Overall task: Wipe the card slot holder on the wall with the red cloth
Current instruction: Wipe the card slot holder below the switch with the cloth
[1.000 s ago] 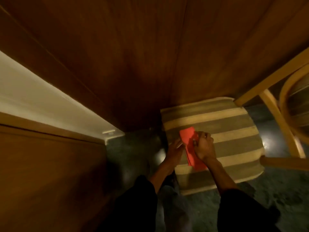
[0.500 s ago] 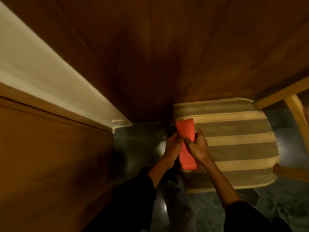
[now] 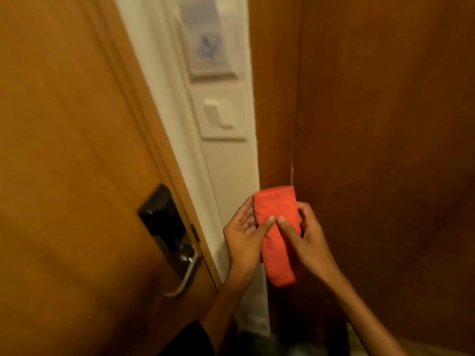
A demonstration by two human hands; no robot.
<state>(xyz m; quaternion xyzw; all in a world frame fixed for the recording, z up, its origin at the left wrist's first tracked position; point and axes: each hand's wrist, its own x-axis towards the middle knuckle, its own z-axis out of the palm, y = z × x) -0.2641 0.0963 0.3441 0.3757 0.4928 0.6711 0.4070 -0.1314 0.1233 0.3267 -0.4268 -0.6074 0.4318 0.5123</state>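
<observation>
- A folded red cloth (image 3: 278, 235) is held upright between the left hand (image 3: 244, 237) and the right hand (image 3: 308, 242); the fingers (image 3: 266, 222) of both are clamped on it, both thumbs pressed on its front.
- The card slot holder (image 3: 208, 39) is mounted high on the narrow white wall strip (image 3: 231, 170), well above the cloth and untouched; a light switch (image 3: 221, 114) is set just below it.
- A wooden door (image 3: 77, 150) with a dark lock plate (image 3: 164, 222) and metal lever handle (image 3: 186, 276) is seen on the left; a wooden panel (image 3: 385, 124) on the right.
- The holder is blurred and cut off at the top edge; a bluish mark is printed on it, but no writing can be read.
</observation>
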